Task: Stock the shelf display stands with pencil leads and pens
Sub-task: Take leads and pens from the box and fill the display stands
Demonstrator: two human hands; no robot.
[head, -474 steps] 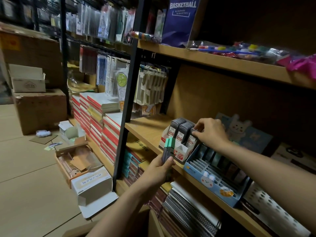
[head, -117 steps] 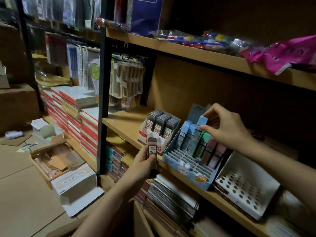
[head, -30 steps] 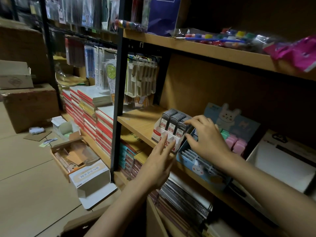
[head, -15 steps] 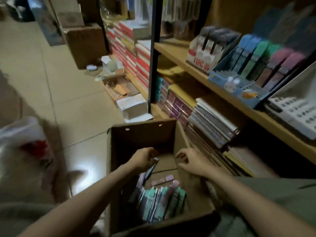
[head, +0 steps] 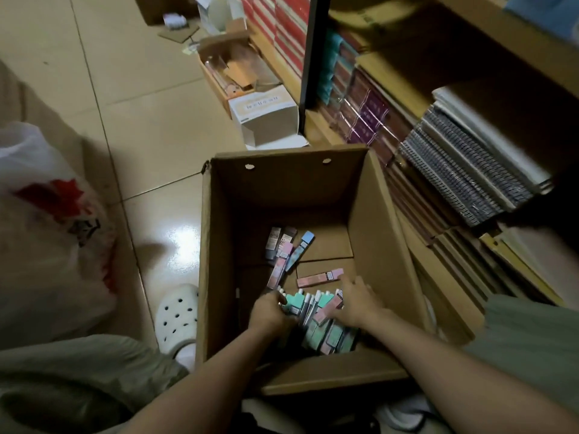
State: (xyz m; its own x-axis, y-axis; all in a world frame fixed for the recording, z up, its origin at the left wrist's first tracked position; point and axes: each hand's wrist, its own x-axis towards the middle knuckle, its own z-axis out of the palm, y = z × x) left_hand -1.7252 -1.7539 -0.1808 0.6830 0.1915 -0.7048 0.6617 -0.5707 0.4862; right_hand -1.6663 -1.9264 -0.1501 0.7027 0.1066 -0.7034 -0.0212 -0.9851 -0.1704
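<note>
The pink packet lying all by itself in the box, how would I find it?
Look inside the open cardboard box on the floor beside the shelves. Just beyond the right hand lies one pink packet, flat and sideways on the bare bottom, alone, whereas the others are bunched in piles.

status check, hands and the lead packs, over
Left hand and right hand down in cardboard box, gathering lead packs. Grip unclear. Nothing blocking.

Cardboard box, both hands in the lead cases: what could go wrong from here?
1. Both hands, left and right, gather the heap of lead cases at once; a loose grip may spill some back into the cardboard box.
2. Stray cases: the pink case and the blue case lie apart and may be left behind.
3. Dim light and mixed colours could cause wrong sorting.
</note>
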